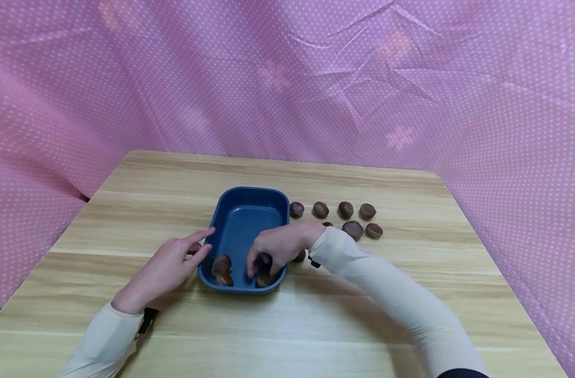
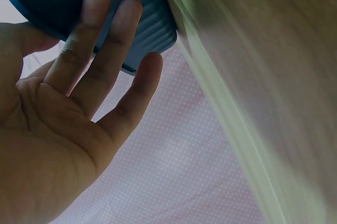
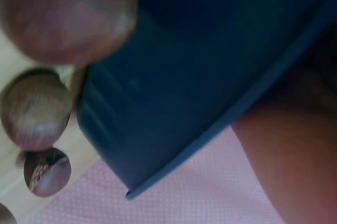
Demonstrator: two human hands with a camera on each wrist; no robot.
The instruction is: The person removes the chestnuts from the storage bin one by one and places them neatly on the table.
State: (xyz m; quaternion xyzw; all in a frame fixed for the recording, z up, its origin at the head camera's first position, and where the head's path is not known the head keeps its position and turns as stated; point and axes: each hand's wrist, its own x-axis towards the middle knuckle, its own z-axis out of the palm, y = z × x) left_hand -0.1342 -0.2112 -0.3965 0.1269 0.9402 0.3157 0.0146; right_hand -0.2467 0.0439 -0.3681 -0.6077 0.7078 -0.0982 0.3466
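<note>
- Head view: a blue tray (image 1: 240,210) is sat on the wooden desk (image 1: 127,210), roughly in the middle, with a pink dotted cloth (image 1: 287,79) hung all around behind.
- The left hand (image 1: 167,268) is laid flat beside the tray's left wall, fingers straight and relaxed, fingertips right at the rim; nothing is gripped. A chestnut (image 1: 194,248) is partly hidden just under those fingers.
- The right hand (image 1: 275,249) is reached down into the tray's near right corner, fingers curled over a dark chestnut (image 1: 264,261); it looks pinched, though the exact contact is a bit hidden.
- Two more chestnuts (image 1: 221,269) are already lying in the near end of the tray, and a loose bunch of chestnuts (image 1: 345,210) is lined up on the desk to the right of it.
- Left wrist view: the open palm (image 2: 47,145) is seen with fingers (image 2: 84,34) spread straight against the ribbed outside of the blue tray (image 2: 152,18). The picture is blurry otherwise.
- Right wrist view: very close and blurred; the tray's wall (image 3: 174,108) fills the frame, a chestnut (image 3: 66,13) is seen big at top left, and two more (image 3: 36,109) are lying on the desk outside. The grip can't be judged from here.
</note>
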